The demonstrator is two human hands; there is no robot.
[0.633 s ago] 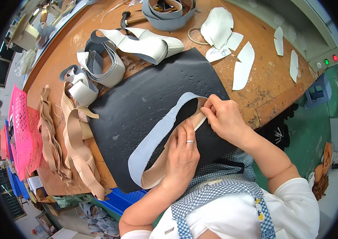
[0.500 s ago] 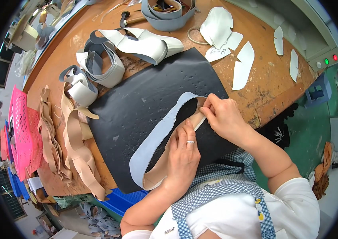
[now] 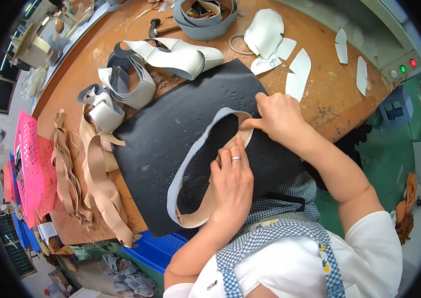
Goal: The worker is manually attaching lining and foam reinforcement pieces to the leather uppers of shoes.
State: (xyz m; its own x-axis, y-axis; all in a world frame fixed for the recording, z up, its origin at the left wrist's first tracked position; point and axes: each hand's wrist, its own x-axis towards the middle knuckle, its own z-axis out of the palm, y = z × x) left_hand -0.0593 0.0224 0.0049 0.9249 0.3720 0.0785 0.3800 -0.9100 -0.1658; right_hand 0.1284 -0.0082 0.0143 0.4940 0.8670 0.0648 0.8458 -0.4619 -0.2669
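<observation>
A loop of leather-like strip, light blue-grey outside and beige inside, stands on its edge on a black mat. My left hand, with a ring on one finger, lies with its fingers stretched along the near side of the loop, pressing the beige face. At the loop's far right end is my right hand, its fingers curled and its thumb on the strip. What lies beneath that thumb is hidden.
White-and-grey strip rolls and beige strips lie left of the mat. Beyond it are a hammer, a coiled grey roll and white cut pieces. A pink perforated basket stands at the far left.
My right hand has moved up and left along the strip, its thumb now laid against it. My left fingers have shifted slightly upward. The loop's blue-grey side now looks narrower and more upright.
</observation>
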